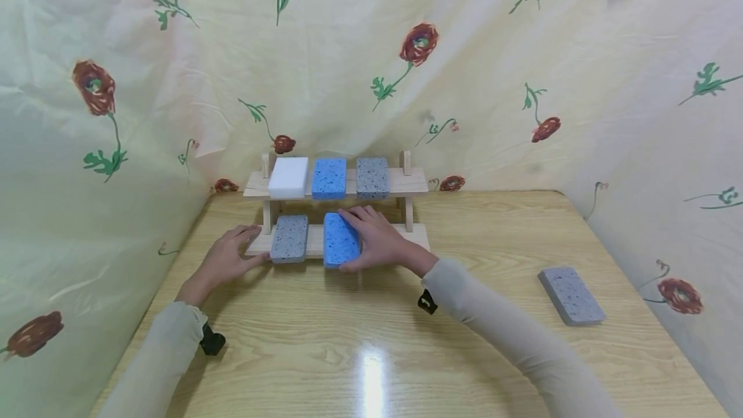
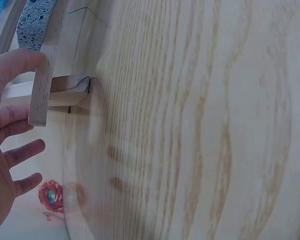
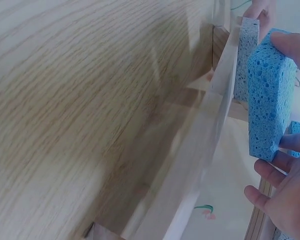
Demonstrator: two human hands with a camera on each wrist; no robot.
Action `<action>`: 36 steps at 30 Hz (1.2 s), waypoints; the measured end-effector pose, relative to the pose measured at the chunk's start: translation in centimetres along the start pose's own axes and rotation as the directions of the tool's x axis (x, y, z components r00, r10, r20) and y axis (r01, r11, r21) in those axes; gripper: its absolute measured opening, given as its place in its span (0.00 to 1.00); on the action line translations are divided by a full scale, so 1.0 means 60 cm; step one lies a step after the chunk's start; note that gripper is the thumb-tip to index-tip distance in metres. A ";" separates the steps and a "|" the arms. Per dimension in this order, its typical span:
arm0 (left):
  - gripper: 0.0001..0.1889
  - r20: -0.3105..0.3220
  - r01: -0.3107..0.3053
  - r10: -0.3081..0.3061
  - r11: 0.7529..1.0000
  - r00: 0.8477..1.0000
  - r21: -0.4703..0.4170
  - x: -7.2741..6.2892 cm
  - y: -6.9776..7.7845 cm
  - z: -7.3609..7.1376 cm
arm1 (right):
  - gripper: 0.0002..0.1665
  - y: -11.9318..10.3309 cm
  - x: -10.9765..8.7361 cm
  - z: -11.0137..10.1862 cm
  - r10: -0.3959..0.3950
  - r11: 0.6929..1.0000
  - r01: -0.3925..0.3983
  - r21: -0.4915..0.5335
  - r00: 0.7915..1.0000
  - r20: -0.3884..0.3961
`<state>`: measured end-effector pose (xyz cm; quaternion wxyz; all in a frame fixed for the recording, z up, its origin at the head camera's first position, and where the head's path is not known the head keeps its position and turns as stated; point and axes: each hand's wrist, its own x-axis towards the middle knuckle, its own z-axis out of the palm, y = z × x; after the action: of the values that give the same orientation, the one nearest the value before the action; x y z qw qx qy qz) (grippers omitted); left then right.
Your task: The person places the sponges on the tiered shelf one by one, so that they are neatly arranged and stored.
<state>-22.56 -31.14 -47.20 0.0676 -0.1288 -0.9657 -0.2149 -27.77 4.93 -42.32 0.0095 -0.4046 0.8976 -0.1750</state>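
A two-tier wooden shelf point(image 1: 415, 234) stands against the back of the table. My left hand point(image 1: 227, 255) grips the left end of its lower board, thumb at the front edge and fingers behind, as the left wrist view also shows. Beside that hand, a grey speckled sponge point(image 1: 289, 238) lies on the lower board. My right hand point(image 1: 377, 240) holds a blue sponge point(image 1: 340, 240) between thumb and fingers, over the middle of the lower board. In the right wrist view the blue sponge point(image 3: 270, 100) appears raised off the board.
On the upper board sit a white sponge point(image 1: 288, 177), another blue sponge point(image 1: 329, 179) and another grey sponge point(image 1: 372, 178). A further grey sponge point(image 1: 571, 295) lies on the table point(image 1: 302, 353) at the right. Flower-patterned cloth point(image 1: 336, 50) hangs behind.
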 end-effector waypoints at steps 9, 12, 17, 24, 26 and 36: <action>0.38 -0.004 -0.002 0.002 1.000 1.000 -0.003 0.001 -0.002 0.000 | 0.72 -0.003 0.010 0.008 0.010 1.000 -0.010 0.002 1.000 0.005; 0.38 -0.009 -0.009 0.009 1.000 1.000 0.000 0.002 -0.003 0.000 | 0.72 -0.003 0.015 0.013 0.003 1.000 -0.003 -0.007 1.000 0.001; 0.38 -0.006 -0.010 0.010 1.000 1.000 0.003 0.003 -0.005 0.001 | 0.73 -0.003 0.021 0.019 -0.003 1.000 0.003 -0.013 1.000 -0.005; 0.39 -0.002 -0.010 0.010 1.000 1.000 0.004 0.004 -0.007 0.001 | 0.73 -0.004 0.027 0.026 0.002 1.000 -0.002 -0.025 1.000 0.003; 0.39 0.000 -0.012 0.012 1.000 1.000 0.005 0.003 -0.006 0.001 | 0.73 -0.005 0.029 0.029 0.003 1.000 -0.002 -0.023 1.000 0.005; 0.39 0.008 -0.013 0.013 1.000 1.000 0.008 0.002 -0.006 0.001 | 0.73 -0.010 0.032 0.036 0.014 1.000 -0.014 0.024 1.000 0.002</action>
<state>-22.81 -31.40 -47.39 0.0655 -0.1357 -0.9660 -0.2098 -28.32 2.51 -43.91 0.0165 -0.3985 0.8981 -0.1851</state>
